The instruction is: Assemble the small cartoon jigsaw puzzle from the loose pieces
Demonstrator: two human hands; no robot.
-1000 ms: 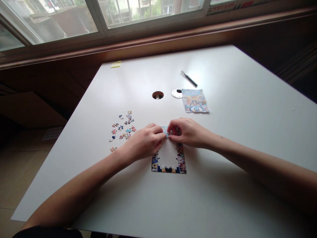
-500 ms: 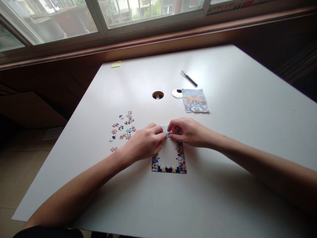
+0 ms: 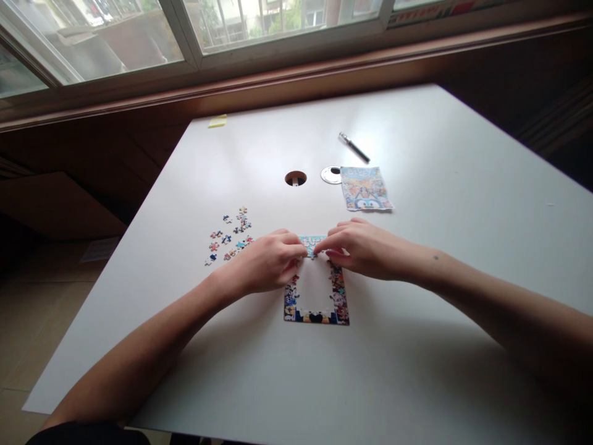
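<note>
A partly assembled jigsaw puzzle (image 3: 340, 303) lies flat on the white table, its border joined around a bare middle. My left hand (image 3: 277, 259) covers the upper left part of the border, fingers curled together and gripping that edge. From the other side, my right hand (image 3: 354, 247) reaches over the upper right corner. Its index fingertip touches a light blue puzzle piece (image 3: 313, 254) on the inner side of the top rows, and the thumb is apart from the finger. Loose puzzle pieces (image 3: 226, 238) are scattered left of my left hand, some hidden behind it.
Behind the puzzle lies a printed picture sheet (image 3: 367, 188), overlapping a round silver cover (image 3: 330, 175). A round hole (image 3: 295, 178) opens in the table. Farther back are a black pen (image 3: 354, 148) and a yellow sticky note (image 3: 217, 121). A window runs beyond the table.
My right hand has opened from a pinch around a light piece, and its index finger now lies on the top rows. The piece now looks flat among them. My left hand has shifted slightly.
</note>
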